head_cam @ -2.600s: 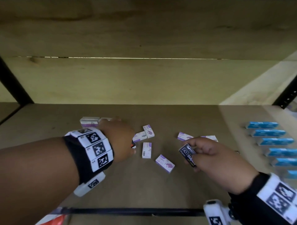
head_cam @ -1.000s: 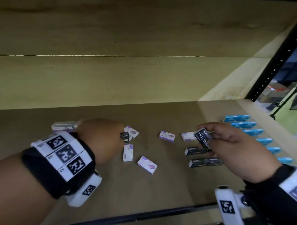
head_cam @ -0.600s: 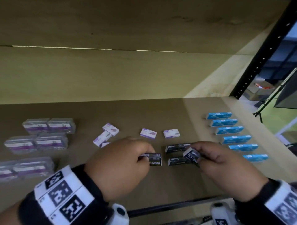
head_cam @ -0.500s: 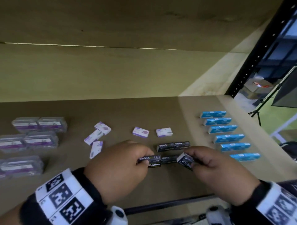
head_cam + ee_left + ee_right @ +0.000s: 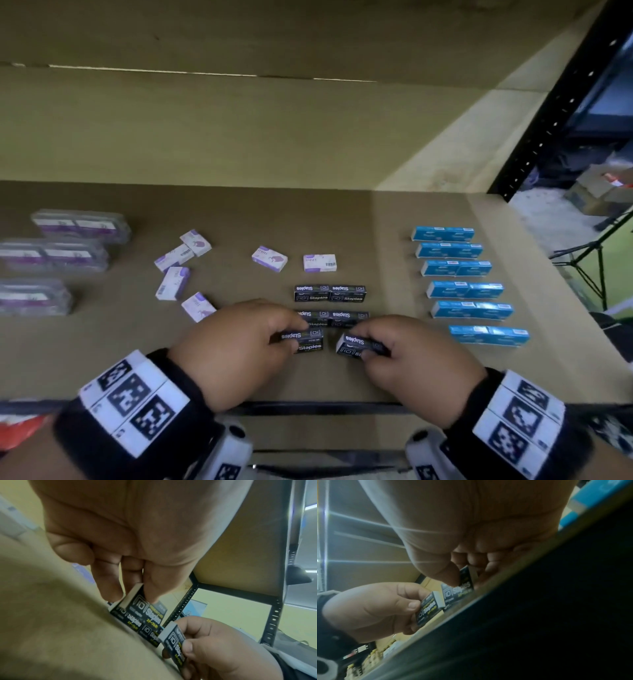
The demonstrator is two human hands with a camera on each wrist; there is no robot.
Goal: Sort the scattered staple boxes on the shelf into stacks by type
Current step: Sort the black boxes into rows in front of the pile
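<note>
My left hand (image 5: 287, 334) pinches a black staple box (image 5: 308, 342) just above the shelf, near its front edge. Beside it, my right hand (image 5: 366, 342) pinches a second black staple box (image 5: 351, 347), tilted. Both sit in front of two rows of black boxes, a near row (image 5: 349, 315) and a far row (image 5: 330, 293). The left wrist view shows thumb and fingers on the left box (image 5: 145, 607). In the right wrist view the right box (image 5: 467, 577) sits between thumb and curled fingers. Several white-purple boxes (image 5: 269, 258) lie scattered behind.
Blue boxes (image 5: 455, 268) lie in a column of rows at the right. Clear cases with purple labels (image 5: 51, 255) lie at the far left. The shelf's black front rail (image 5: 325, 407) runs under my wrists, and a black upright (image 5: 561, 99) stands at the right.
My left hand left the white-purple boxes with a black box and came beside the right hand. Both hands now hold their boxes lower, in front of the black rows. The view has swung right.
</note>
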